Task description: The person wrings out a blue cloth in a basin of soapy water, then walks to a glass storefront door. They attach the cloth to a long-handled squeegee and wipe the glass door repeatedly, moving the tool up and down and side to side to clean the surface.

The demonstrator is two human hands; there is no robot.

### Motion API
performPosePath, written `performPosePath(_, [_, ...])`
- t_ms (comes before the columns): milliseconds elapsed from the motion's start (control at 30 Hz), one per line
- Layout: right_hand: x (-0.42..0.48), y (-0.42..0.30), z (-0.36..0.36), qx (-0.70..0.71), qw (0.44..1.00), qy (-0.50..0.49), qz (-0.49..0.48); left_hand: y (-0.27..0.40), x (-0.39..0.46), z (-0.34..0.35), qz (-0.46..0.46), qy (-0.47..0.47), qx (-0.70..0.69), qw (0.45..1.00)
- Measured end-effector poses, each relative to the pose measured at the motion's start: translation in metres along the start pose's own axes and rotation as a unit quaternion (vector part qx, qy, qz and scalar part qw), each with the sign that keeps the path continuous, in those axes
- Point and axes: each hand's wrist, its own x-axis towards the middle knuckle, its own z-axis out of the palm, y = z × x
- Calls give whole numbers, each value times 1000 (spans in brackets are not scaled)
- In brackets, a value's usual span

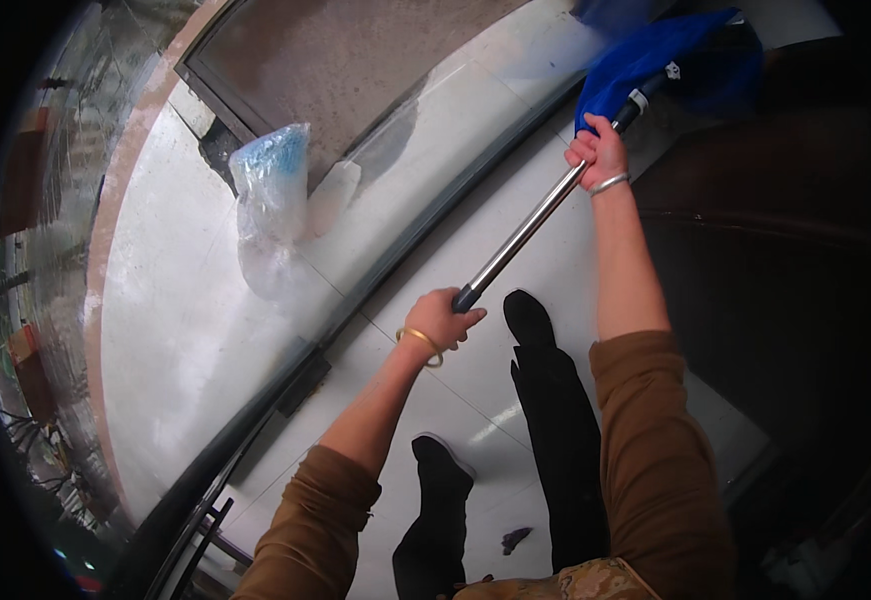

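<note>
A shiny metal pole (529,232) slants from the middle of the view up to the right. My left hand (439,322) is closed around the dark plastic grip at its lower end. Higher up, my right hand (600,154) grips the same pole just below a dark collar (630,109). Blue cloth-like material (630,64) hangs around the far end and hides what is fixed there. Some of it touches or lies close behind my right fingers; I cannot tell which.
A dark frame edge (435,225) crosses the pale tiled floor (473,397) diagonally. Beyond it stand a clear plastic bag (270,202) with bluish contents and a brown mat (345,60). Dark brown furniture (773,180) fills the right side. A purple scrap (516,538) lies near my feet.
</note>
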Motion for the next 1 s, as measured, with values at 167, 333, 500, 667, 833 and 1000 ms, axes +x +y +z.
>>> performPosePath(167, [38,19,-20,1,998,20,56,1,19,0,-20,81,140,987])
performPosePath(333, [-5,123,-8,33,991,-45,119,-82,-49,-13,-69,169,191,964])
performPosePath(500, [-121,224,15,21,987,11,161,-159,-175,-19,-148,181,203,951])
performPosePath(667, [-287,340,49,-7,955,30,295,-227,-381,-21,-263,203,179,926])
performPosePath(833, [-477,427,72,-19,857,20,514,-228,-610,0,-414,246,192,855])
performPosePath(1000, [-536,425,49,62,797,-87,595,-170,-665,55,-473,286,230,801])
